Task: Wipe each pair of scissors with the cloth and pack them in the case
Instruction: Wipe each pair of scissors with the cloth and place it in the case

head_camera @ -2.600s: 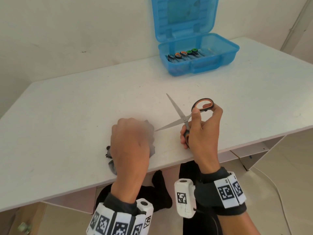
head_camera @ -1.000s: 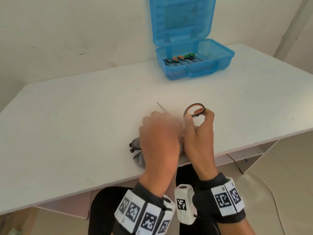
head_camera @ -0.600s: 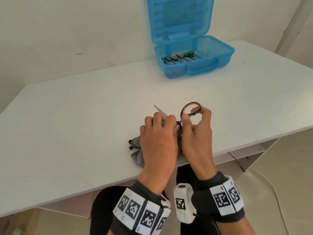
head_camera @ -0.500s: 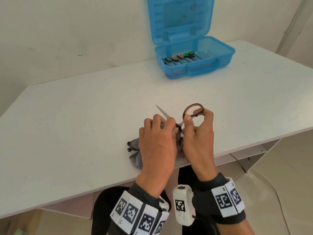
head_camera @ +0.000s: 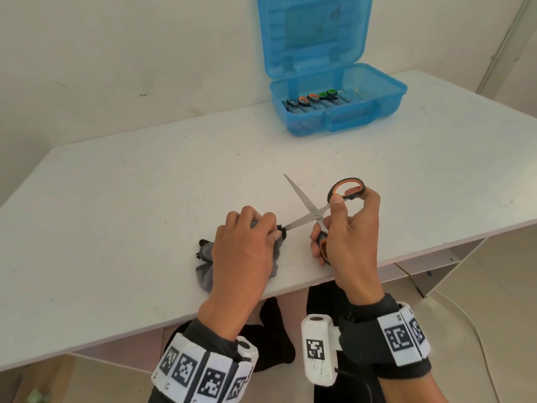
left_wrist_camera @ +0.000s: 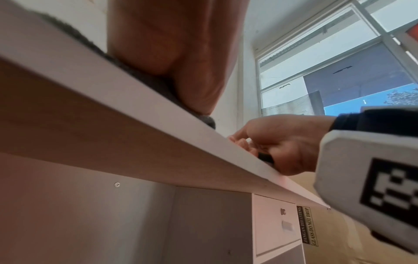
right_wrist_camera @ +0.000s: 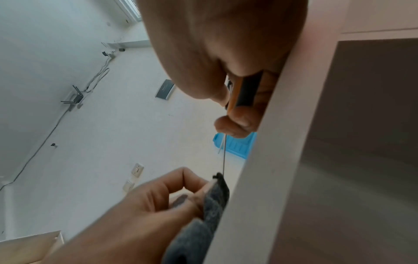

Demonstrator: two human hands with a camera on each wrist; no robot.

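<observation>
Your right hand (head_camera: 348, 237) grips a pair of orange-and-black scissors (head_camera: 315, 212) by the handles, blades spread wide apart, just above the near edge of the white table (head_camera: 130, 213). Your left hand (head_camera: 244, 251) is curled around a grey cloth (head_camera: 203, 271) that lies on the table, pinching it over the tip of the lower blade. The upper blade points away from you, bare. At the far side of the table, well apart, the blue case (head_camera: 374, 106) stands open, with several scissors (head_camera: 312, 99) lying inside.
</observation>
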